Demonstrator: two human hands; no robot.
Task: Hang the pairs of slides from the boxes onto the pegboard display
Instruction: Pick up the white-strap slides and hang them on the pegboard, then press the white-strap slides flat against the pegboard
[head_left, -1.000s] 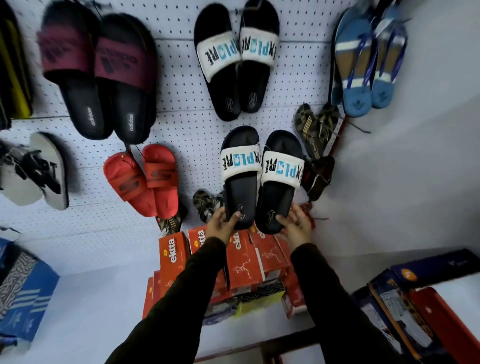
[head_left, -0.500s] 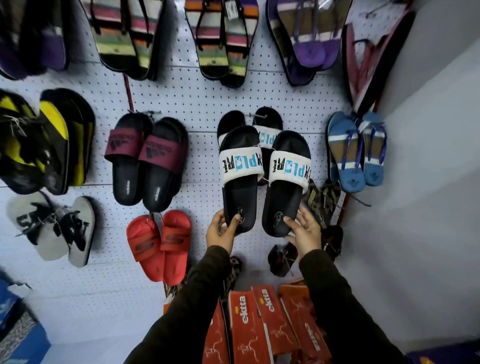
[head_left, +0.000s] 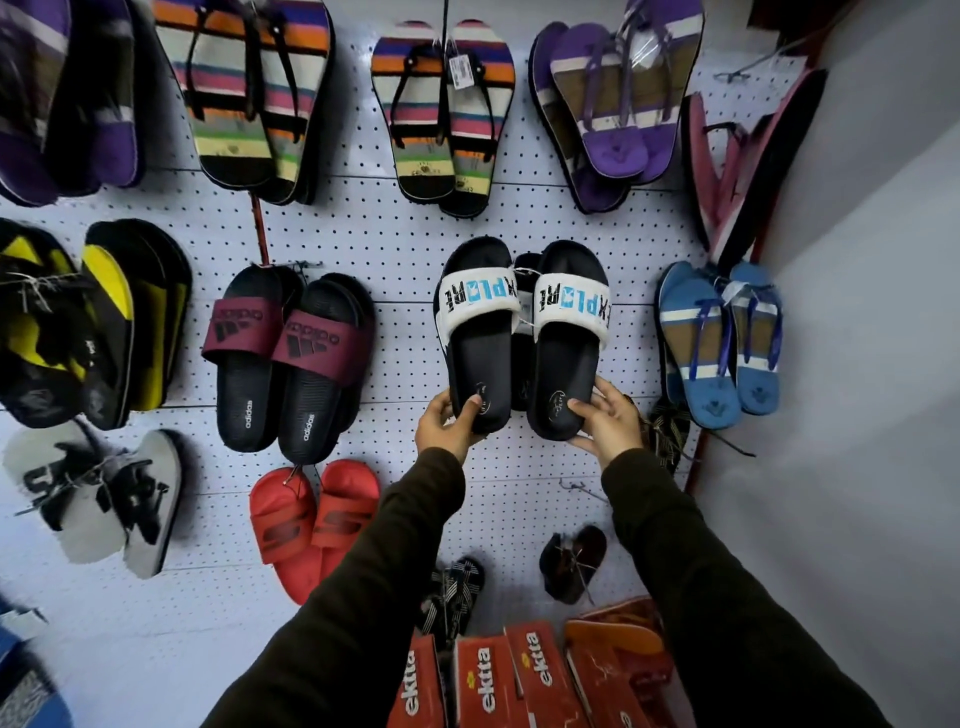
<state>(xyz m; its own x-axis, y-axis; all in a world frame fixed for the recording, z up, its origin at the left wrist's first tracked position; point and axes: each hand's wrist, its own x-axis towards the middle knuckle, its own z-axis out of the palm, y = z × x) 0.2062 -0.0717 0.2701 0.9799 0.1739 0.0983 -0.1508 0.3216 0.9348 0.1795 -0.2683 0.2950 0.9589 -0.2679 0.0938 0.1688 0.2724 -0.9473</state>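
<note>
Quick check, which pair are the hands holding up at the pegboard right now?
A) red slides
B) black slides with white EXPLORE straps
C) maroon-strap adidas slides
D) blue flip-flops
B: the left hand and right hand each grip a heel of the black slides with white EXPLORE straps, held against the pegboard.

Pegboard (head_left: 395, 234): white, dotted with rows of small dark holes
Held slides (head_left: 519, 338): black footbeds, white straps with black and light-blue lettering
Adidas slides (head_left: 291, 358), centre left: black, maroon straps with a dark logo
Small slides (head_left: 311, 525), lower centre: red throughout
Flip-flops (head_left: 441, 114), top centre: stripes of orange, purple, pink, cream and green, black straps
Flip-flops (head_left: 613, 104), upper right: purple and brown bands
Flip-flops (head_left: 719, 343), right: blue, brown and white bands
Boxes (head_left: 488, 680), bottom: orange-red, white lettering
Sleeves (head_left: 374, 597): dark brown
</note>
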